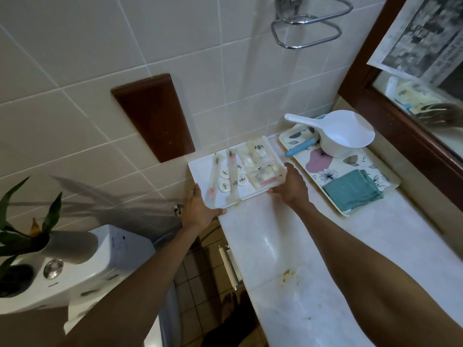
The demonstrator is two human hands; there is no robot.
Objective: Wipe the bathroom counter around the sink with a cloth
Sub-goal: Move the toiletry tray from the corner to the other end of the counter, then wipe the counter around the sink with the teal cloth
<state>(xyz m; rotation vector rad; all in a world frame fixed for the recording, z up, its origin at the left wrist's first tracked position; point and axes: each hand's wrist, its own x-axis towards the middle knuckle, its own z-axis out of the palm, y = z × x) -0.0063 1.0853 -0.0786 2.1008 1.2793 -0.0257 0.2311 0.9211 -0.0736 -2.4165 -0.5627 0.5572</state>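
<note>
A white tray of wrapped toiletries [198, 169] sits at the far end of the pale marble counter [288, 241], overhanging its left edge. My left hand [200, 209] grips the tray's near-left corner. My right hand [292, 185] holds its right edge. A folded teal cloth [352, 190] lies on a floral tray [328, 171] to the right, untouched. A yellowish stain [286, 274] marks the counter nearer to me. The sink is out of view.
A white plastic scoop [343, 135] and a blue-handled item [299, 147] rest on the floral tray. A wood-framed mirror [406, 126] runs along the right. A toilet cistern [100, 266] with a potted plant [30, 236] stands on the left, a chrome towel rack [308, 26] above.
</note>
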